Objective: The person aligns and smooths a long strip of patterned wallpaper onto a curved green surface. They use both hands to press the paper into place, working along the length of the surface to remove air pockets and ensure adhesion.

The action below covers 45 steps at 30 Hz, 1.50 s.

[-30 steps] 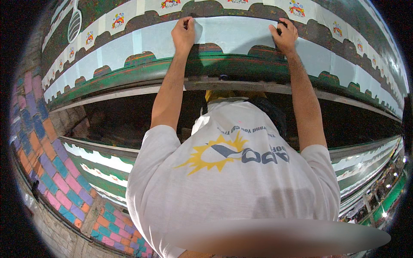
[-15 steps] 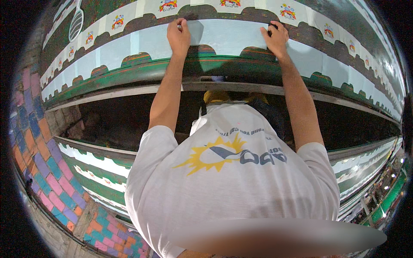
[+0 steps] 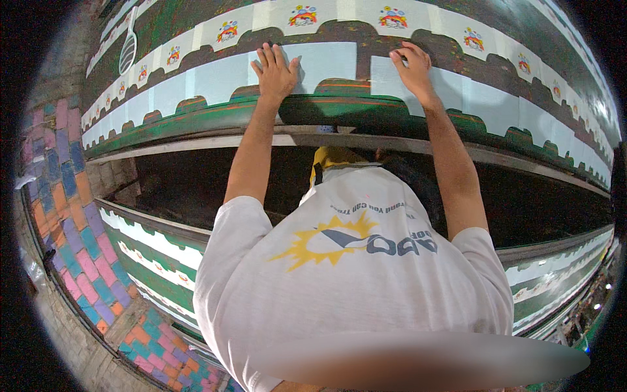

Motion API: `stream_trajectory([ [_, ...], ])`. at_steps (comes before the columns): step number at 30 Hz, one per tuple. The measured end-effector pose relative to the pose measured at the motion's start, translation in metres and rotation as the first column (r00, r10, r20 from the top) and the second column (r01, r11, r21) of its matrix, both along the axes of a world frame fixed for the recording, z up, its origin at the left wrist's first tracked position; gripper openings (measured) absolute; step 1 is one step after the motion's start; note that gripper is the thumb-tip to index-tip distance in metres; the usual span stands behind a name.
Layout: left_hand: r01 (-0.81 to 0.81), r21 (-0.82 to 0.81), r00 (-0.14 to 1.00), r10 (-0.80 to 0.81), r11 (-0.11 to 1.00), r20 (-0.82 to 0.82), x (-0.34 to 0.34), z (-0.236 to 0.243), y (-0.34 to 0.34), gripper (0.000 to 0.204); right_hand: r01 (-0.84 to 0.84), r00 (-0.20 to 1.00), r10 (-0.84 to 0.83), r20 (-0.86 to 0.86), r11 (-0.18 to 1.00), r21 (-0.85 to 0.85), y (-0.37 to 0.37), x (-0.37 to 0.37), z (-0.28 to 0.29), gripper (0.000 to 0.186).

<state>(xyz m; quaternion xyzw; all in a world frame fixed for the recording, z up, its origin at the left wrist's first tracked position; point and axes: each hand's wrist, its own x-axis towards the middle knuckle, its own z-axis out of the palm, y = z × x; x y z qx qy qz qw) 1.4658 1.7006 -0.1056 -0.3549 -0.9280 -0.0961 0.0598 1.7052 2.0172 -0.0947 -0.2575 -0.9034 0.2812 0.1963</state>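
Observation:
My left hand (image 3: 277, 77) lies palm down with fingers spread, on a pale blue scalloped panel (image 3: 323, 62) that looks like cloth. To the right, my right hand (image 3: 414, 70) has its fingers curled in toward the thumb, over the upper edge of a neighbouring pale blue panel (image 3: 386, 80). Whatever its fingertips hold, if anything, is hidden. A narrow dark gap parts these two panels. Both lie on a long dark green table (image 3: 366, 108) whose surface shows between the scallops.
Beyond runs a row of white panels with colourful cartoon prints (image 3: 303, 17). A white racket-shaped object (image 3: 128, 49) lies at far left. A pale rail (image 3: 222, 145) edges the table. Another table with panels (image 3: 153, 245) stands behind me, and multicoloured paving (image 3: 72, 228) lies left.
My left hand has gone from curled to spread flat. A gap now shows between the pale blue panels. My view has shifted, and the printed row appears farther right.

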Motion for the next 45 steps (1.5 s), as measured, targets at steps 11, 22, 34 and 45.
stream_trajectory([
  [11,0.189,0.047,0.981,-0.186,0.981,-0.059,0.151,0.001,0.152,0.062,-0.156,0.975,0.128,0.184,0.977,0.145,0.099,0.121,0.005,0.039],
  [22,0.232,0.524,0.957,-0.29,0.819,0.029,0.163,0.012,0.158,0.022,-0.169,0.969,0.168,0.18,0.986,-0.009,0.103,0.123,0.008,0.049],
  [34,0.076,0.6,0.965,-0.21,0.797,0.156,0.155,0.044,0.144,0.023,-0.218,0.957,0.204,0.204,0.975,0.048,0.116,0.118,0.016,0.026],
  [45,0.018,0.579,0.964,-0.169,0.815,0.207,0.086,0.026,0.124,0.018,0.029,0.98,-0.043,0.195,0.997,0.074,0.116,0.089,-0.008,0.045],
])
